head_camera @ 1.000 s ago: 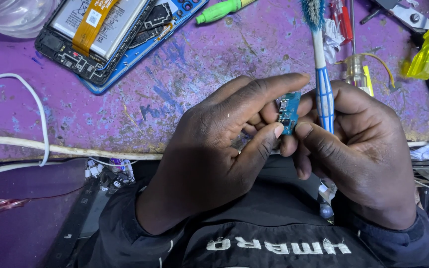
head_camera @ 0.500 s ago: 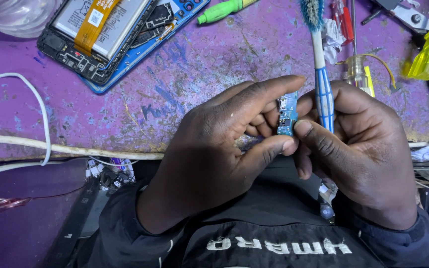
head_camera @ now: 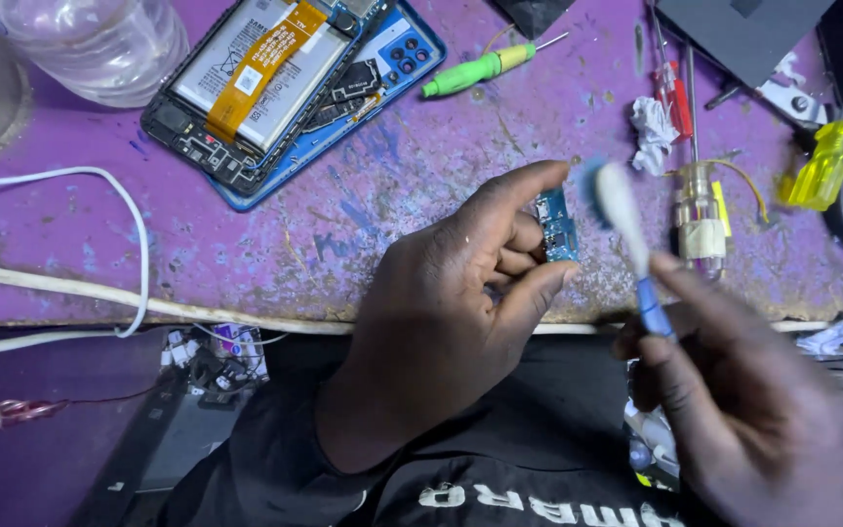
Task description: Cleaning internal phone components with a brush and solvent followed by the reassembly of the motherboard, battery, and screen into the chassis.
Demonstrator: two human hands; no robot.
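A person's left hand (head_camera: pixel 461 303) pinches a small blue circuit board (head_camera: pixel 557 224) between thumb and fingertips, holding it upright above the near edge of a scuffed purple workbench (head_camera: pixel 363 224). The right hand (head_camera: pixel 734 390) is closed around the blue handle of a toothbrush (head_camera: pixel 626 234) (its head blurred), bristles just beside the board. Behind them lies an opened smartphone (head_camera: pixel 285 78) with its battery showing. A green screwdriver (head_camera: pixel 480 68) and a yellow-handled screwdriver (head_camera: pixel 822 166) lie farther back.
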